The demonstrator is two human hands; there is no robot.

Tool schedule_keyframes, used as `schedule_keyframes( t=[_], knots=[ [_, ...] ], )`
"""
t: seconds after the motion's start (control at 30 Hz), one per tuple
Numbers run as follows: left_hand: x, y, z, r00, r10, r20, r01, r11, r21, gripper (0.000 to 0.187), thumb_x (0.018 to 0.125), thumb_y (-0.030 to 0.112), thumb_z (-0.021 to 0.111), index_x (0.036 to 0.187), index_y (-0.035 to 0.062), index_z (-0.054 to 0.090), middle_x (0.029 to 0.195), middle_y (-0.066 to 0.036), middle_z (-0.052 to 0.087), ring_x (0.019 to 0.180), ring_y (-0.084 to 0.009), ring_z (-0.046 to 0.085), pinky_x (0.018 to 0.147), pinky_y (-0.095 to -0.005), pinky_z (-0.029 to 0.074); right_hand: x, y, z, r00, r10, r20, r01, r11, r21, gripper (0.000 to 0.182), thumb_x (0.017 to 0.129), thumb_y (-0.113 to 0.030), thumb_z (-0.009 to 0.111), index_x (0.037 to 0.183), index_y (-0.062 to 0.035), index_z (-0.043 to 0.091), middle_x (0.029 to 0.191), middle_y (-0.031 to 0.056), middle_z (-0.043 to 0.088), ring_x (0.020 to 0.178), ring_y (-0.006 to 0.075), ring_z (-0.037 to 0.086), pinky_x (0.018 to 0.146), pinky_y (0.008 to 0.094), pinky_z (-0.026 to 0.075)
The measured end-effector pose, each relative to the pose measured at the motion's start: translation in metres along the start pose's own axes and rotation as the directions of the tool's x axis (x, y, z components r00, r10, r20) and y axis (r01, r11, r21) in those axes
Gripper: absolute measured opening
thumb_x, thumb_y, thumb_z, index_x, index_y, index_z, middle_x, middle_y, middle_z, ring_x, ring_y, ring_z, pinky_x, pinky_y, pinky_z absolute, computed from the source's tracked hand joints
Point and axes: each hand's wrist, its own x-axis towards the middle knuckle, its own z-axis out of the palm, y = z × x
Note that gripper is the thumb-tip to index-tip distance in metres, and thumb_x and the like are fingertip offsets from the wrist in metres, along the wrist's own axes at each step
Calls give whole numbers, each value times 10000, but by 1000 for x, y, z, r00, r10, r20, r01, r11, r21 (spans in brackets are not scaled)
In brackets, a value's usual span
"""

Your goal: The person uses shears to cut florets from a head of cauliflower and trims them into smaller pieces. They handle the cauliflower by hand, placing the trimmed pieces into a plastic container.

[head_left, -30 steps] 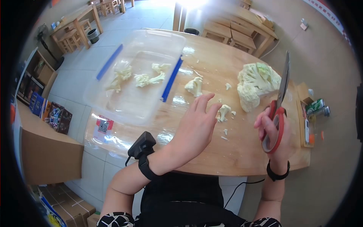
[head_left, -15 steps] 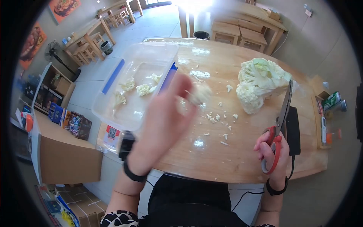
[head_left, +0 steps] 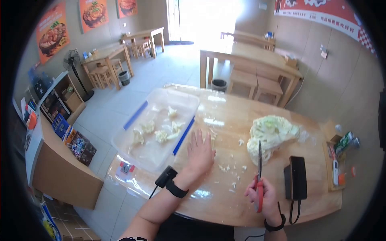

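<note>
1. Cauliflower (head_left: 273, 136) sits on the right part of the tabletop (head_left: 225, 201), its big chunk in the same spot as half a second ago.
2. Small white crumbs (head_left: 227, 166) lie between it and the left hand.
3. Right hand (head_left: 265, 197) is closed around the red handles of the scissors (head_left: 259, 176). The blades point away and cross in front of the big chunk in this view; I cannot tell if they touch it. They leaned more to the right before.
4. Left hand (head_left: 201, 154) is wide, palm down, fingers apart, beside the box. Before, it was a blur with a white piece by the fingers. I cannot tell if it touches the wood.
5. Clear box (head_left: 132, 154) holds five cut pieces (head_left: 161, 136) now, with a new one near the far end.
6. Black gadget (head_left: 296, 176) beside the right hand shows more than before.
7. Posters (head_left: 93, 14) show more now, because the view tipped up.
</note>
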Motion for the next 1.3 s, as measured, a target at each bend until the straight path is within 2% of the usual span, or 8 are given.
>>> schedule_keyframes(
  t=[0.07,0.2,0.27,0.3,0.37,0.57,0.77,1.3],
  knots=[
    [3,-10,0,967,1,256,71,960,-271,643,729,70,609,1298,2,319,1222,-239,413,1110,-378,440,935,-389,385,3,2,1,1000,-8,4,8,1000,6,149,838,-80,581,922,-35,466,801,34,541,753,100,559,656,227,450],
    [-5,-11,2,981,97,169,-3,875,-484,602,729,52,581,1286,17,355,1103,-191,510,948,-283,539,843,-338,446,8,14,2,1000,-6,-2,6,999,40,163,839,-94,589,926,-39,463,792,21,530,762,85,539,666,220,436],
    [0,1,-21,911,84,403,317,483,-816,472,730,11,550,1188,29,439,1122,-156,505,986,-252,527,870,-327,433,6,11,3,999,33,-7,-33,999,26,184,831,-103,603,927,-42,459,792,13,517,748,78,518,671,212,423],
    [-1,2,-20,893,83,443,355,477,-804,472,730,11,550,1188,29,439,1122,-156,505,986,-252,527,870,-327,433,4,11,4,999,48,-5,-48,999,4,205,822,-113,617,928,-45,455,791,5,504,735,70,498,675,204,409],
    [-5,3,-13,866,160,474,498,-180,-848,429,761,16,526,1176,61,428,1147,-129,495,1018,-229,517,895,-320,417,2,14,1,1000,0,-1,-1,996,-92,264,796,-129,649,945,-51,446,812,1,477,737,59,456,679,200,388],
    [-15,24,-38,895,148,420,414,-622,-665,470,832,56,510,1250,106,301,1113,-89,478,1008,-175,504,872,-318,415,5,13,-1,996,-82,-35,55,872,-486,374,747,-109,671,1011,-10,425,885,104,472,804,182,485,730,265,403],
    [-27,35,-32,928,191,319,368,-595,-714,401,911,242,488,1257,157,304,1113,-74,487,979,-168,510,793,-290,422,12,8,10,994,-94,-63,39,806,-591,405,739,-143,683,1021,9,436,896,148,493,798,255,512,706,317,416],
    [-47,45,-1,851,109,514,485,-541,-687,231,939,198,444,1149,172,349,1001,-11,469,883,-105,463,750,-267,398,3,4,26,964,266,4,-234,857,-460,271,910,-293,486,850,-30,472,609,47,503,494,125,482,475,268,405]
  ],
)
